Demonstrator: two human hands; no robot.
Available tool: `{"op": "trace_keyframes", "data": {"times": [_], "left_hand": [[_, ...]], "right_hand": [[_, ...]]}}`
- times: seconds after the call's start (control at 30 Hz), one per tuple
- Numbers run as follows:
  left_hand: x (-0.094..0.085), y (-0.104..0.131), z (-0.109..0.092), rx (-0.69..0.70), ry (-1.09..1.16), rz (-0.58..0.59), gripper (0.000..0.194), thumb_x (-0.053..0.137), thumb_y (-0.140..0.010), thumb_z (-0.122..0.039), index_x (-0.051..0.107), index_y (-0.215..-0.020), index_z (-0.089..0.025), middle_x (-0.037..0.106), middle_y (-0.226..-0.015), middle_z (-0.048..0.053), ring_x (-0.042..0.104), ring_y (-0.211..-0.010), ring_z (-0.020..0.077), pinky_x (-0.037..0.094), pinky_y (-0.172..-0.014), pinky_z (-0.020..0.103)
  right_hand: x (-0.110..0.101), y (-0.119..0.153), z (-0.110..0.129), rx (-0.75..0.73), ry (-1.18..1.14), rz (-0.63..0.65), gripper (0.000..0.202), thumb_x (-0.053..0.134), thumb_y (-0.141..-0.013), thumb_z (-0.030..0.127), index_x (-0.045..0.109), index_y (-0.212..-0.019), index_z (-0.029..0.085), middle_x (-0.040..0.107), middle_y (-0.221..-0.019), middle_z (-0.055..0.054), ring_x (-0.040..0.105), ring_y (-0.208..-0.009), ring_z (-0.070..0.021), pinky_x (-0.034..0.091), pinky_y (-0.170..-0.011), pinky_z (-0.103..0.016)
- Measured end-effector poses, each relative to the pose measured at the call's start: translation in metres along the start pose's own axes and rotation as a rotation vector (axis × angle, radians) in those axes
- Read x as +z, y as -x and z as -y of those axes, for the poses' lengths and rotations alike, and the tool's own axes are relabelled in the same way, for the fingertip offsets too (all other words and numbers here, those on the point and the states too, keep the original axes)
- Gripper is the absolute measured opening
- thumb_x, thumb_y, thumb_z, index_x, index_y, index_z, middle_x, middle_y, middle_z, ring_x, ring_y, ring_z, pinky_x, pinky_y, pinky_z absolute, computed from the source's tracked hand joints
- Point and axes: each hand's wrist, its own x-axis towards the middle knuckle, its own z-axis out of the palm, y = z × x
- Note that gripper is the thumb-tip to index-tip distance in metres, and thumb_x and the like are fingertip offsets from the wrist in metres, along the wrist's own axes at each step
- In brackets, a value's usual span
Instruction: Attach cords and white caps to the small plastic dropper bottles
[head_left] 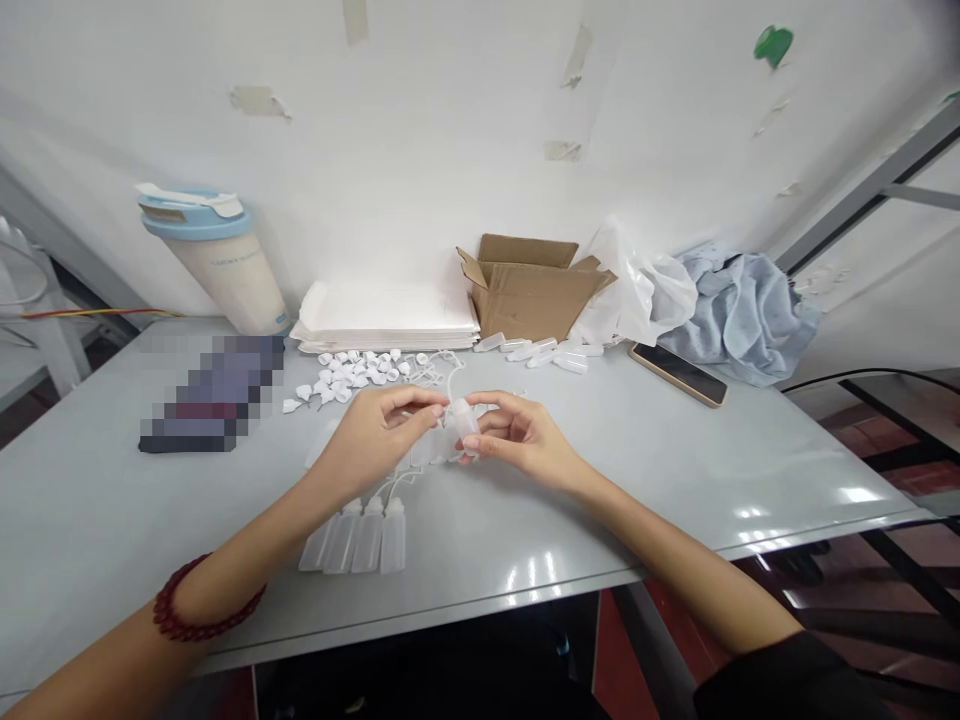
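A small translucent plastic bottle [468,428] stands tilted between the thumb and fingers of my right hand [517,432]. At the bottle's neck, my left hand [390,425] pinches with thumb and forefinger at a thin white cord [452,372], which loops up above the fingertips. Behind and below the fingers lie more translucent pieces, partly hidden. Nearer the front edge, several similar bottles [367,540] lie side by side, with white cords at their necks. A pile of small white caps [352,372] is spread beyond my left hand.
Several loose clear bottles [540,350] lie before an open cardboard box [536,300]. White flat packs [386,315], a tumbler [225,265], and a blurred dark item [217,395] are at left. A plastic bag [637,295], phone [679,374] and blue cloth [750,315] sit at right.
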Motion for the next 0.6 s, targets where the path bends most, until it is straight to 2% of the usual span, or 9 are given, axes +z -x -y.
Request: {"op": "trace_keyframes", "data": {"times": [0.07,0.13,0.2,0.27,0.37,0.43,0.6], "left_hand": [[0.001,0.002,0.002,0.159,-0.122,-0.151,0.017,0.057,-0.085,-0.03,0.069,-0.089,-0.02,0.072,-0.087,0.004,0.066,-0.08,0.0194,0.055,-0.068,0.03],[0.004,0.004,0.004,0.371,-0.244,-0.234,0.015,0.056,-0.087,-0.025,0.066,-0.096,-0.018,0.07,-0.095,0.006,0.065,-0.085,0.0196,0.055,-0.072,0.032],[0.007,0.005,0.007,0.585,-0.352,-0.217,0.017,0.057,-0.088,-0.022,0.062,-0.104,-0.017,0.068,-0.103,0.009,0.063,-0.094,0.0216,0.054,-0.082,0.037],[0.009,0.005,0.009,0.735,-0.443,-0.148,0.026,0.06,-0.088,-0.021,0.058,-0.113,-0.015,0.065,-0.112,0.013,0.059,-0.105,0.0251,0.05,-0.091,0.043],[0.011,0.005,0.009,0.838,-0.561,-0.071,0.037,0.063,-0.088,-0.023,0.052,-0.121,-0.011,0.062,-0.117,0.016,0.055,-0.111,0.029,0.049,-0.095,0.046],[0.011,0.006,0.008,0.864,-0.631,-0.071,0.038,0.062,-0.088,-0.023,0.051,-0.121,-0.009,0.063,-0.114,0.017,0.054,-0.11,0.0304,0.049,-0.094,0.046],[0.01,0.01,0.003,0.891,-0.736,-0.096,0.03,0.058,-0.088,-0.02,0.054,-0.115,-0.008,0.065,-0.108,0.017,0.056,-0.105,0.0306,0.051,-0.088,0.046]], "right_hand": [[0.001,0.0,-0.001,-0.009,0.044,-0.036,0.041,0.072,-0.078,0.029,0.056,-0.114,0.018,0.072,-0.076,-0.001,0.071,-0.07,-0.0164,0.055,-0.071,-0.031],[0.001,0.0,-0.002,-0.013,0.081,-0.067,0.04,0.072,-0.078,0.03,0.056,-0.113,0.018,0.072,-0.076,-0.001,0.071,-0.07,-0.0165,0.055,-0.07,-0.031],[0.002,0.0,-0.004,-0.017,0.1,-0.076,0.039,0.071,-0.079,0.031,0.054,-0.112,0.018,0.071,-0.077,-0.001,0.071,-0.07,-0.0163,0.053,-0.069,-0.03],[0.003,0.0,-0.005,-0.029,0.116,-0.079,0.039,0.07,-0.079,0.032,0.053,-0.112,0.018,0.069,-0.074,0.0,0.068,-0.065,-0.0144,0.051,-0.064,-0.027],[0.003,0.0,-0.006,-0.035,0.151,-0.099,0.038,0.07,-0.079,0.033,0.053,-0.109,0.018,0.064,-0.065,0.004,0.059,-0.055,-0.0102,0.043,-0.055,-0.022],[0.004,0.0,-0.006,-0.014,0.153,-0.107,0.037,0.07,-0.079,0.034,0.053,-0.107,0.018,0.062,-0.064,0.004,0.056,-0.054,-0.0093,0.04,-0.053,-0.022],[0.005,0.0,-0.004,0.034,0.099,-0.109,0.039,0.074,-0.075,0.036,0.051,-0.102,0.018,0.065,-0.068,0.002,0.06,-0.059,-0.0111,0.044,-0.057,-0.024]]}}
